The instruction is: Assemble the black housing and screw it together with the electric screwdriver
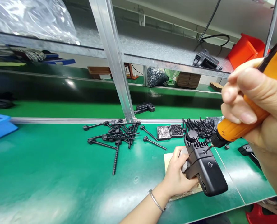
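My left hand [179, 172] is closed around a black plastic housing [205, 169] with a ribbed end and a round knob, holding it tilted above the bench. Two round screw recesses show on its upper face. In my right hand [259, 93] is an orange electric screwdriver [233, 129], gripped from above with the fingers wrapped round its body. Its thin bit meets the housing at the recess nearer the knob. Beneath my left hand lies a pale board [168, 160], partly covered by the hand and the housing.
Black threaded rods with knobs [117, 133] lie heaped mid-bench, and another heap [201, 127] sits right. Between them are two small trays, one of silvery parts [163, 133], one of black parts [177, 130]. A metal post [116, 62] rises behind. A blue bin [0, 126] stands left.
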### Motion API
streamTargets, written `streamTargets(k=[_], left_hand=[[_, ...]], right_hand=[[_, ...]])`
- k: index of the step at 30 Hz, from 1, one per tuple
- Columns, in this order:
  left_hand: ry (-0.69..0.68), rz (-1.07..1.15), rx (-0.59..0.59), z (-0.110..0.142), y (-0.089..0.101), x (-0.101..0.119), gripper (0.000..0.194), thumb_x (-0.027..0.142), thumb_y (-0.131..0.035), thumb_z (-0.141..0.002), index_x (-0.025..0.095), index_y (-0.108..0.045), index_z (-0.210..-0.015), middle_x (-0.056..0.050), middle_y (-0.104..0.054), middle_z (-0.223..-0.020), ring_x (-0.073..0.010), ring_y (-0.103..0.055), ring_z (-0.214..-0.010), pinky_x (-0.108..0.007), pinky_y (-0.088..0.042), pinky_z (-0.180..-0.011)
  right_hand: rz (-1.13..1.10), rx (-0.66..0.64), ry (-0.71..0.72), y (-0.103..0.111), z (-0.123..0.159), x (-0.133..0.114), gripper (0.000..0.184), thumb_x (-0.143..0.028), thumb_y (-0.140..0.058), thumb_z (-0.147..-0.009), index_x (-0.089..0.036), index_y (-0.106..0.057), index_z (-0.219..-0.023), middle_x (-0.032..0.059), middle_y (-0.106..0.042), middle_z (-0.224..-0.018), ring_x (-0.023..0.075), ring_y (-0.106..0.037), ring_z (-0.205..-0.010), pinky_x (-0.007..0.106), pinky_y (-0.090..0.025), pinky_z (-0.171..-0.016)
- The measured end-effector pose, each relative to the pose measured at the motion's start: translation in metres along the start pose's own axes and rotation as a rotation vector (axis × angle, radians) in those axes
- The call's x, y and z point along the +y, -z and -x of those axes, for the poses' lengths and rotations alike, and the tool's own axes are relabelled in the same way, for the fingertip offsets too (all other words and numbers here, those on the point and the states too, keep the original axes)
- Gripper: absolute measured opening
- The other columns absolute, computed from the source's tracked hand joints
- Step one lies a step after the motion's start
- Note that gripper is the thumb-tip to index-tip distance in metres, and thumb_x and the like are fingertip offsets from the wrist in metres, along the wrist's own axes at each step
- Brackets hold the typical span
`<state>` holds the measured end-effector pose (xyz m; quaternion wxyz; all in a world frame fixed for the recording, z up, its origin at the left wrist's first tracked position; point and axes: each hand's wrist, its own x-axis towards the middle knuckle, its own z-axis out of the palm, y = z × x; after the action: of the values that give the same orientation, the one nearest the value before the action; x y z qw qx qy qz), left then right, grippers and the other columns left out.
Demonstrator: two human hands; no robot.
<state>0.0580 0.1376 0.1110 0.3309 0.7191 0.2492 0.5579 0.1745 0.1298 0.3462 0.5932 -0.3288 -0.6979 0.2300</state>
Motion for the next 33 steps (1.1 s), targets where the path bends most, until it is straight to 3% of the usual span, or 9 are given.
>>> streamTargets(k=[9,13,17,20,22,25,28,31,33], left_hand=[[0.027,0.049,-0.018,0.001,0.0,0.0,0.04,0.012,-0.073,-0.066,0.021,-0.063,-0.104,-0.007,-0.052,-0.111,-0.0241,-0.052,-0.107,-0.035,-0.048,-0.092],[0.019,0.058,-0.005,0.002,0.0,-0.003,0.04,0.009,-0.072,-0.061,0.02,-0.063,-0.098,-0.007,-0.051,-0.106,-0.0249,-0.052,-0.105,-0.036,-0.049,-0.089],[0.007,0.03,-0.004,0.002,0.0,-0.006,0.04,0.013,-0.075,-0.06,0.019,-0.062,-0.097,-0.008,-0.052,-0.106,-0.0252,-0.052,-0.103,-0.037,-0.049,-0.087],[0.029,0.041,-0.031,0.003,0.002,-0.005,0.044,0.017,-0.077,-0.061,0.02,-0.06,-0.101,-0.008,-0.052,-0.111,-0.0264,-0.052,-0.106,-0.04,-0.048,-0.09],[0.044,0.08,-0.061,0.003,0.005,-0.004,0.041,0.032,-0.077,-0.067,0.02,-0.059,-0.102,-0.009,-0.051,-0.111,-0.0278,-0.051,-0.106,-0.043,-0.047,-0.091],[0.058,0.14,-0.111,0.004,0.01,-0.001,0.053,0.067,-0.056,-0.083,0.019,-0.058,-0.106,-0.012,-0.05,-0.11,-0.0306,-0.049,-0.107,-0.05,-0.044,-0.094],[0.058,0.182,-0.132,0.005,0.014,0.003,0.071,0.08,-0.036,-0.086,0.019,-0.056,-0.115,-0.013,-0.05,-0.114,-0.0329,-0.049,-0.111,-0.053,-0.041,-0.098],[0.066,0.194,-0.123,0.006,0.015,0.003,0.074,0.08,-0.03,-0.088,0.02,-0.053,-0.124,-0.014,-0.051,-0.12,-0.0336,-0.048,-0.115,-0.053,-0.039,-0.102],[0.067,0.191,-0.121,0.007,0.014,0.001,0.073,0.078,-0.026,-0.089,0.021,-0.053,-0.127,-0.015,-0.05,-0.124,-0.0341,-0.047,-0.119,-0.054,-0.038,-0.105]], right_hand=[[-0.114,-0.023,0.057,0.002,0.001,0.001,0.026,-0.017,-0.065,-0.091,-0.016,-0.061,-0.065,-0.0032,-0.057,-0.063,0.0021,-0.045,-0.043,0.016,-0.041,-0.04],[-0.223,0.024,0.029,0.011,-0.022,0.007,0.018,-0.012,-0.065,-0.086,-0.014,-0.059,-0.069,-0.0035,-0.058,-0.061,0.0031,-0.047,-0.041,0.015,-0.041,-0.038],[-0.163,0.295,-0.027,0.017,-0.064,0.053,0.02,-0.015,-0.064,-0.086,-0.018,-0.051,-0.071,-0.007,-0.053,-0.056,0.0043,-0.048,-0.044,0.016,-0.041,-0.042],[-0.065,0.27,-0.187,0.018,-0.074,0.107,0.017,-0.022,-0.069,-0.082,-0.016,-0.055,-0.077,-0.0041,-0.058,-0.063,0.0076,-0.055,-0.052,0.022,-0.052,-0.054],[0.001,0.207,-0.295,0.021,-0.06,0.137,0.02,-0.025,-0.075,-0.075,-0.014,-0.06,-0.083,0.0026,-0.066,-0.074,0.0153,-0.064,-0.067,0.033,-0.059,-0.071],[0.106,0.111,-0.394,0.031,-0.012,0.156,0.035,-0.028,-0.081,-0.064,-0.015,-0.066,-0.093,0.0099,-0.07,-0.098,0.0263,-0.067,-0.095,0.047,-0.053,-0.096],[0.13,-0.11,-0.445,0.045,0.053,0.144,0.032,-0.038,-0.079,-0.068,-0.016,-0.073,-0.09,0.0121,-0.069,-0.104,0.0305,-0.065,-0.103,0.046,-0.054,-0.096],[0.059,-0.481,-0.487,0.046,0.105,0.123,0.033,-0.037,-0.071,-0.084,-0.021,-0.071,-0.112,0.0104,-0.06,-0.126,0.0276,-0.057,-0.119,0.04,-0.051,-0.102],[0.036,-0.547,-0.498,0.037,0.125,0.116,0.041,-0.036,-0.074,-0.084,-0.023,-0.066,-0.122,0.0105,-0.054,-0.133,0.0282,-0.051,-0.125,0.041,-0.048,-0.105]])
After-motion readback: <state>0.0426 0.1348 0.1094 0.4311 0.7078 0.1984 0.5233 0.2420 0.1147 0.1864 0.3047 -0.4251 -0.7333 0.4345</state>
